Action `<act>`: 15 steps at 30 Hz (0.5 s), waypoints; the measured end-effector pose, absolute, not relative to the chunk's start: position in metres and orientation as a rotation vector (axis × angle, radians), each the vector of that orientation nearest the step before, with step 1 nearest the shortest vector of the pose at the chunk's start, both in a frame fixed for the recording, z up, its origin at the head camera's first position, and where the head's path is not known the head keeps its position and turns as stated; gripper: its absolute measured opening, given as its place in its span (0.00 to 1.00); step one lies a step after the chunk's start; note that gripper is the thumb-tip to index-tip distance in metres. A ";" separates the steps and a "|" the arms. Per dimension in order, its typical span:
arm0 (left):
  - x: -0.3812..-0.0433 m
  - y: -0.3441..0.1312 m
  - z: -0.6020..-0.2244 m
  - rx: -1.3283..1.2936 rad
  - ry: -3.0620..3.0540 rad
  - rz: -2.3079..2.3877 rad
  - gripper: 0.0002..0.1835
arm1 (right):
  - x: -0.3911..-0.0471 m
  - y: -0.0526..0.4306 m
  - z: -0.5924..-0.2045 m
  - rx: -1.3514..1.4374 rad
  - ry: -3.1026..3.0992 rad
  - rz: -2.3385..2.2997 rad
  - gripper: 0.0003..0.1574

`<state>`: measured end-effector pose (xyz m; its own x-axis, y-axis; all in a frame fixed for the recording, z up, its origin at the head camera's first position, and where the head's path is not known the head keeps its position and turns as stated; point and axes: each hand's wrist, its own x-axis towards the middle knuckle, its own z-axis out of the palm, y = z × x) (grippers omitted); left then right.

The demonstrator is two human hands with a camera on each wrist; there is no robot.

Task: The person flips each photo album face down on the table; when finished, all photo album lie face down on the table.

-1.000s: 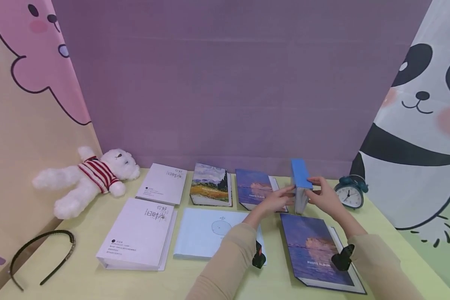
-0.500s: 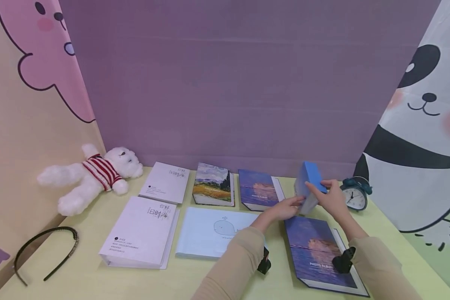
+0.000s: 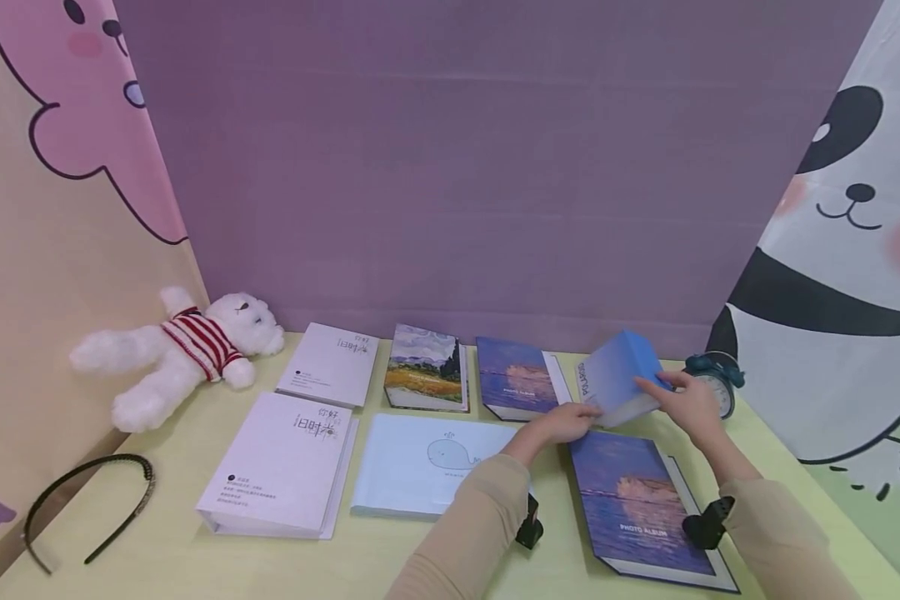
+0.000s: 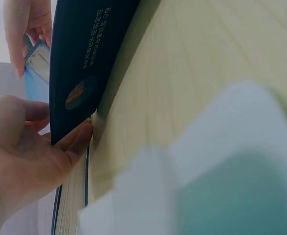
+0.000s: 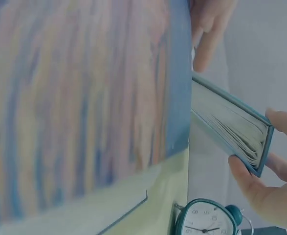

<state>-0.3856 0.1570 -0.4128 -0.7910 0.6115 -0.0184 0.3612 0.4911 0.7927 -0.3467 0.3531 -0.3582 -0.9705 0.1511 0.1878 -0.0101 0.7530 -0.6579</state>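
Note:
A small blue photo album [image 3: 621, 375], its cover fading to pale blue, is tilted above the table at the back right. My right hand [image 3: 692, 405] pinches it at the spine; the right wrist view shows thumb and fingers on either side of the album's end [image 5: 231, 125]. At its lower left corner, my left hand [image 3: 558, 425] holds the edge with curled fingers, partly hidden behind a dark cover in the left wrist view. Just in front lies a large sea-picture photo album [image 3: 626, 508], and a smaller matching album [image 3: 517, 377] is left of the hands.
A teal alarm clock [image 3: 722, 392] stands close right of my right hand. Leftward lie a whale-print album [image 3: 412, 467], a landscape album [image 3: 423, 367], two white albums [image 3: 273, 467], a plush bear [image 3: 202, 346] and a headband [image 3: 90, 467]. A purple backdrop [image 3: 457, 167] rises behind.
The blue album, upright with its spine toward me before, has turned and leaned over so its printed cover shows. My right hand has moved right with the spine; my left has slid to the lower corner.

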 end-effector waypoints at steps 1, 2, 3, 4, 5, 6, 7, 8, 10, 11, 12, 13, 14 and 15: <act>-0.385 0.157 -0.412 0.821 2.439 1.187 0.21 | -0.347 0.355 -0.358 -0.109 -2.736 1.012 0.50; -0.385 0.156 -0.412 0.821 2.435 1.183 0.21 | -0.347 0.357 -0.358 -0.103 -2.750 1.001 0.50; -0.385 0.156 -0.412 0.822 2.434 1.179 0.21 | -0.348 0.358 -0.359 -0.092 -2.760 1.008 0.49; -0.384 0.155 -0.412 0.822 2.434 1.175 0.21 | -0.348 0.360 -0.359 -0.086 -2.769 1.003 0.49; -0.384 0.155 -0.412 0.822 2.434 1.169 0.21 | -0.348 0.362 -0.360 -0.079 -2.775 0.999 0.48; -0.384 0.155 -0.411 0.823 2.436 1.166 0.21 | -0.349 0.363 -0.361 -0.080 -2.782 0.991 0.47; -0.383 0.155 -0.411 0.822 2.438 1.162 0.21 | -0.349 0.365 -0.362 -0.081 -2.787 0.990 0.47; -0.383 0.155 -0.411 0.819 2.440 1.159 0.21 | -0.349 0.366 -0.363 -0.083 -2.793 0.987 0.47; -0.382 0.154 -0.411 0.816 2.445 1.153 0.21 | -0.350 0.369 -0.365 -0.091 -2.803 0.978 0.46; -0.382 0.154 -0.411 0.816 2.445 1.152 0.21 | -0.350 0.371 -0.366 -0.089 -2.812 0.976 0.46; -0.381 0.154 -0.411 0.815 2.446 1.153 0.21 | -0.350 0.372 -0.367 -0.089 -2.820 0.980 0.46; -0.381 0.154 -0.411 0.814 2.445 1.153 0.21 | -0.350 0.374 -0.368 -0.077 -2.825 0.977 0.45; -0.381 0.154 -0.411 0.816 2.447 1.152 0.21 | -0.351 0.376 -0.369 -0.063 -2.831 0.973 0.45; -0.380 0.153 -0.411 0.816 2.448 1.154 0.21 | -0.351 0.379 -0.371 -0.049 -2.838 0.974 0.44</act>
